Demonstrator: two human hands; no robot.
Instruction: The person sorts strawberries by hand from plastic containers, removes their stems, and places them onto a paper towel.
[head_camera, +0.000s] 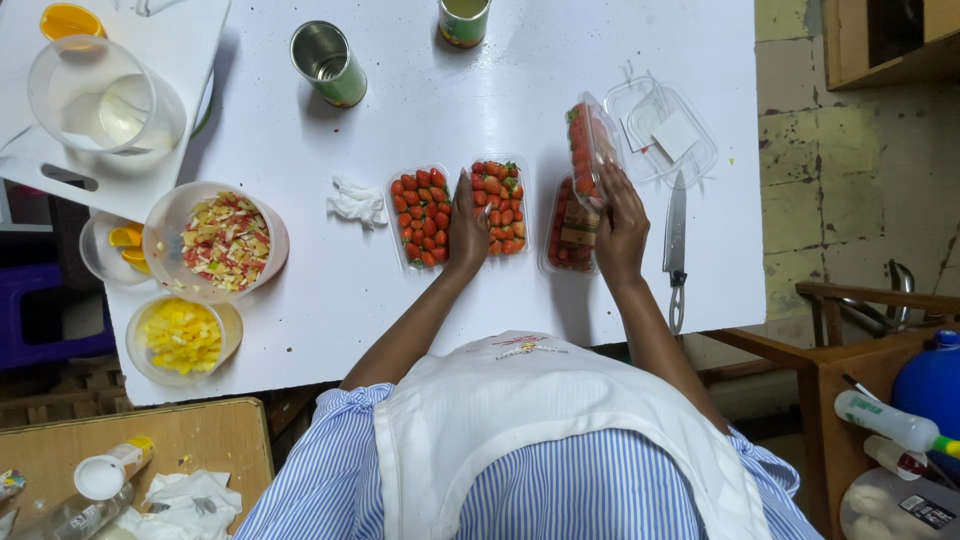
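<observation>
Head view, looking straight down: a person in a striped shirt and white apron works on punnets of strawberries at a white desk (300, 150). Their right hand (620, 228), fingers curled and pressed against clear plastic, tips the hinged lid (590, 150) of a closed strawberry punnet (572, 232) upright; red fruit shows through it. Their left hand (466, 232) lies flat, fingers together, between two open strawberry trays (458, 212) just left of that punnet, steadying them. The step in hand appears to be opening the third punnet, and what comes next would seem to call for folding the lid fully back while the base stays put. A brownish label sits on the punnet's top, too small to make out. Just right of the punnet lies a knife (675, 240), blade pointing away from the person, and beyond it an empty clear tray (660, 132) holding a white pad. Left of the open trays is a crumpled white tissue (356, 203); farther left stand a bowl of chopped mixed fruit (226, 240), a bowl of yellow fruit pieces (183, 338) and a clear jug (105, 100) on a white cutting board (190, 40). Beyond the trays, an opened tin with a green label (328, 64) lies tilted and a second tin (464, 20) stands at the desk's far edge.
</observation>
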